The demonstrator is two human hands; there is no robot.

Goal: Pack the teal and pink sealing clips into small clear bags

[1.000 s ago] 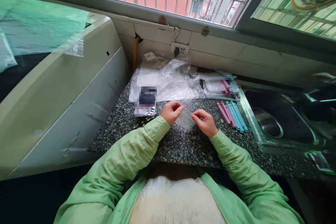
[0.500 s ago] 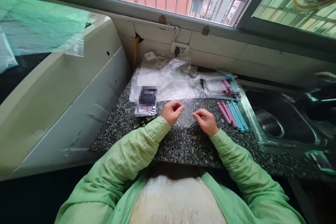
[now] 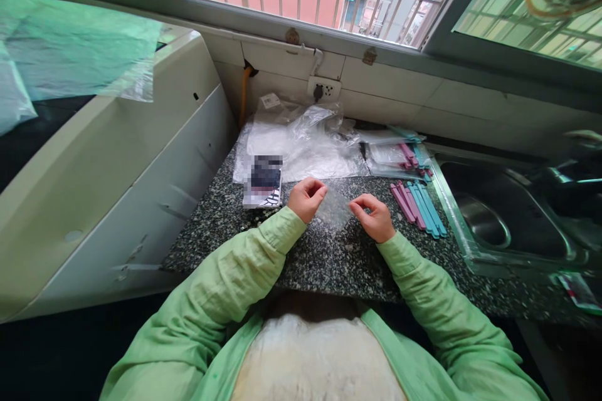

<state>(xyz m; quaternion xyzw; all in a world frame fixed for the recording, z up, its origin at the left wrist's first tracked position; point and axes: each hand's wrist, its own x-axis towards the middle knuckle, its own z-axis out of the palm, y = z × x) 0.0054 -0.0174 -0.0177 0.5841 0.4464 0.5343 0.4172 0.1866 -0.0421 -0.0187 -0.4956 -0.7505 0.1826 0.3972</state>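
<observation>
clear plastic film (image 3: 335,207), thin and hard to see, over the middle of the speckled tabletop (image 3: 338,272)! left hand (image 3: 305,199) pinches its left edge, right hand (image 3: 373,217) pinches the right, thumb to finger. pink and blue strips (image 3: 426,208) lie just right of the right hand; crumpled plastic bags (image 3: 301,145) sprawl at the far side.

The bag (image 3: 335,209) is left of the clips (image 3: 418,210) and sink (image 3: 450,208).
</observation>
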